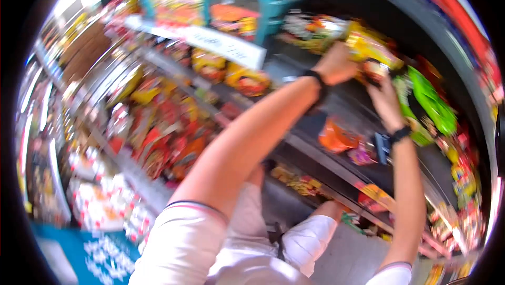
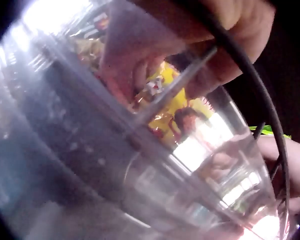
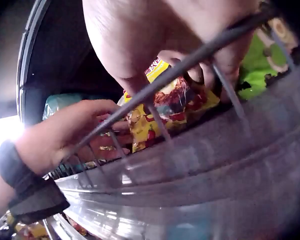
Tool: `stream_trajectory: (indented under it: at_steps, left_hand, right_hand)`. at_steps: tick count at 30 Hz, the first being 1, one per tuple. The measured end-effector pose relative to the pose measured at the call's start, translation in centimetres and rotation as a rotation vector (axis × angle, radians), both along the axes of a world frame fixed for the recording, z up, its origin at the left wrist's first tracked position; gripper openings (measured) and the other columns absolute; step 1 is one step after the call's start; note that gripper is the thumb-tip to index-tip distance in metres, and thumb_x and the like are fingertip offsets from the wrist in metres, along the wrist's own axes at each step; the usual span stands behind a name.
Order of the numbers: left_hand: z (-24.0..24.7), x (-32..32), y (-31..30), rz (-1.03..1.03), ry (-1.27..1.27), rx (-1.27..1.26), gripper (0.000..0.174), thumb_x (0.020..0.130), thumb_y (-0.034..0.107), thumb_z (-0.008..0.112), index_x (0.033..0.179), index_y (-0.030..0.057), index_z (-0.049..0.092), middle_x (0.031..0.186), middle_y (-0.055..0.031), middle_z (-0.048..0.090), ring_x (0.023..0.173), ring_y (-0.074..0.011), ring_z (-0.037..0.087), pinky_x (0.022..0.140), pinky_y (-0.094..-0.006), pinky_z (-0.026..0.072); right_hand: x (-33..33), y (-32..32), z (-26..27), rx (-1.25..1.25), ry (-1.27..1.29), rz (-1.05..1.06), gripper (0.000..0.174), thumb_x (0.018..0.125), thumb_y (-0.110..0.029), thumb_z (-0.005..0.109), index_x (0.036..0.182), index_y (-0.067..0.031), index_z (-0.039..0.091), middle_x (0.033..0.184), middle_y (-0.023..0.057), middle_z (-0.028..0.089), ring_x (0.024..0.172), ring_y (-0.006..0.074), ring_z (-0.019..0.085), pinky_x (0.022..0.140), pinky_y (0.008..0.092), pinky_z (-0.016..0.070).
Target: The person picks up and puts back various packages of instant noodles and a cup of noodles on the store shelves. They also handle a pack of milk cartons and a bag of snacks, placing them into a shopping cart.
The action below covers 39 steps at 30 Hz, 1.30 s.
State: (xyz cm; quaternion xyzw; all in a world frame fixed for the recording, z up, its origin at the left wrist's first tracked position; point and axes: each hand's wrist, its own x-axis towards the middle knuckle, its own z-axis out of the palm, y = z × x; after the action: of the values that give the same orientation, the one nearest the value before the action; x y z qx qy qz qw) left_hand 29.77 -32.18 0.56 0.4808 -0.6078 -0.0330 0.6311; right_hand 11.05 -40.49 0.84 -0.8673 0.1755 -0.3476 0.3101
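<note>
A yellow printed packet (image 1: 371, 48) stands on the dark shelf at the upper right of the head view. My left hand (image 1: 336, 65) grips its left side, and in the left wrist view the left hand (image 2: 155, 30) has its fingers curled at the yellow packet (image 2: 176, 95). On the near right side, my right hand (image 1: 386, 101) holds the same packet. The right wrist view shows the right hand (image 3: 155, 35) above the packet (image 3: 175, 100), fingers and thumb around it, with the left hand (image 3: 82, 127) touching its other side.
Green packets (image 1: 431, 98) stand right of the hands, and colourful packs (image 1: 313, 30) lie to the left. On the shelf edge below are an orange packet (image 1: 336, 136) and a purple one (image 1: 363, 153). A white label strip (image 1: 226, 46) runs along the shelf at left.
</note>
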Motion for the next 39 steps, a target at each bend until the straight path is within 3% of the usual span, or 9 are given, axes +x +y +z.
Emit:
stream_trajectory:
  at_steps: [2, 4, 5, 8, 14, 29, 32, 36, 39]
  left_hand:
    - [-0.8, 0.5, -0.9, 0.139, -0.108, 0.109, 0.043, 0.082, 0.03, 0.075, 0.112, -0.0003, 0.068, 0.107, -0.0212, 0.072, 0.102, -0.0347, 0.07, 0.09, -0.0422, 0.0553]
    - [-1.4, -1.1, -1.0, 0.475, -0.009, 0.388, 0.045, 0.081, 0.018, 0.067, 0.118, -0.0077, 0.064, 0.124, -0.0283, 0.062, 0.115, -0.0441, 0.061, 0.098, -0.0445, 0.051]
    - [-0.5, -1.4, 0.8, 0.364, 0.028, 0.455, 0.064, 0.082, 0.024, 0.069, 0.131, -0.0139, 0.051, 0.133, -0.031, 0.054, 0.12, -0.0479, 0.055, 0.1, -0.046, 0.0497]
    - [-1.2, -2.0, -0.1, 0.448, -0.055, 0.476, 0.087, 0.08, 0.029, 0.075, 0.144, -0.0124, 0.034, 0.133, -0.0273, 0.053, 0.124, -0.0413, 0.054, 0.1, -0.045, 0.0506]
    - [-1.3, -2.4, -0.1, 0.489, -0.04, 0.407, 0.083, 0.078, 0.029, 0.077, 0.14, -0.0112, 0.037, 0.132, -0.0275, 0.053, 0.121, -0.0402, 0.057, 0.097, -0.0433, 0.0522]
    - [-1.5, -2.5, 0.3, 0.496, -0.115, 0.401, 0.069, 0.083, 0.029, 0.077, 0.131, -0.0088, 0.047, 0.127, -0.0286, 0.052, 0.113, -0.0416, 0.06, 0.088, -0.0447, 0.056]
    - [0.0, -2.7, 2.2, 0.428, -0.082, 0.488, 0.068, 0.087, 0.036, 0.07, 0.134, -0.0064, 0.046, 0.124, -0.0323, 0.057, 0.111, -0.0448, 0.063, 0.091, -0.0473, 0.055]
    - [-0.8, -1.5, 1.0, 0.312, -0.164, 0.523, 0.077, 0.087, 0.037, 0.067, 0.146, -0.0046, 0.037, 0.129, -0.0367, 0.055, 0.114, -0.0496, 0.059, 0.097, -0.0493, 0.0513]
    - [-1.5, -1.2, 0.5, 0.41, -0.269, 0.415, 0.073, 0.088, 0.038, 0.068, 0.138, -0.0087, 0.043, 0.113, -0.0379, 0.062, 0.111, -0.0512, 0.059, 0.094, -0.0516, 0.0499]
  right_hand:
    - [0.1, -1.6, -1.1, 0.018, 0.048, 0.034, 0.056, 0.096, -0.011, 0.06, 0.148, -0.003, 0.042, 0.133, 0.0124, 0.061, 0.121, 0.0219, 0.058, 0.105, 0.034, 0.0435]
    - [0.0, -2.3, -1.6, 0.08, 0.037, 0.13, 0.058, 0.1, -0.017, 0.061, 0.151, -0.0017, 0.038, 0.139, 0.0118, 0.058, 0.125, 0.0203, 0.055, 0.107, 0.0322, 0.04]
    - [-0.3, -2.2, -1.5, 0.096, 0.065, 0.099, 0.062, 0.101, -0.02, 0.062, 0.153, -0.0005, 0.035, 0.141, 0.0121, 0.057, 0.127, 0.0209, 0.054, 0.108, 0.0327, 0.0393]
    - [-0.7, -2.3, -2.0, 0.042, 0.151, -0.155, 0.073, 0.101, -0.028, 0.062, 0.157, 0.0013, 0.025, 0.149, 0.0157, 0.05, 0.134, 0.0246, 0.05, 0.11, 0.0347, 0.0383]
    - [-0.9, -2.8, -2.6, -0.215, 0.141, -0.264, 0.073, 0.1, -0.031, 0.061, 0.158, -0.0022, 0.026, 0.153, 0.0211, 0.045, 0.138, 0.0322, 0.048, 0.112, 0.0391, 0.0375]
    - [-0.6, -0.2, -1.4, -0.294, 0.215, -0.345, 0.067, 0.099, -0.029, 0.06, 0.155, -0.0026, 0.034, 0.154, 0.024, 0.042, 0.14, 0.0382, 0.044, 0.114, 0.0416, 0.037]
    - [-0.5, -2.1, -2.3, -0.511, 0.179, -0.303, 0.057, 0.095, -0.02, 0.062, 0.146, -0.0006, 0.045, 0.148, 0.0202, 0.051, 0.135, 0.0348, 0.049, 0.111, 0.0383, 0.039]
    - [-0.3, 1.4, -0.1, -0.265, 0.21, -0.249, 0.065, 0.091, -0.026, 0.065, 0.145, 0.0044, 0.045, 0.149, 0.0315, 0.044, 0.143, 0.042, 0.038, 0.117, 0.0413, 0.0332]
    - [-0.2, 1.5, -0.2, -0.234, 0.218, -0.307, 0.07, 0.089, -0.031, 0.066, 0.145, 0.0048, 0.044, 0.151, 0.0355, 0.038, 0.146, 0.0443, 0.033, 0.118, 0.0422, 0.0315]
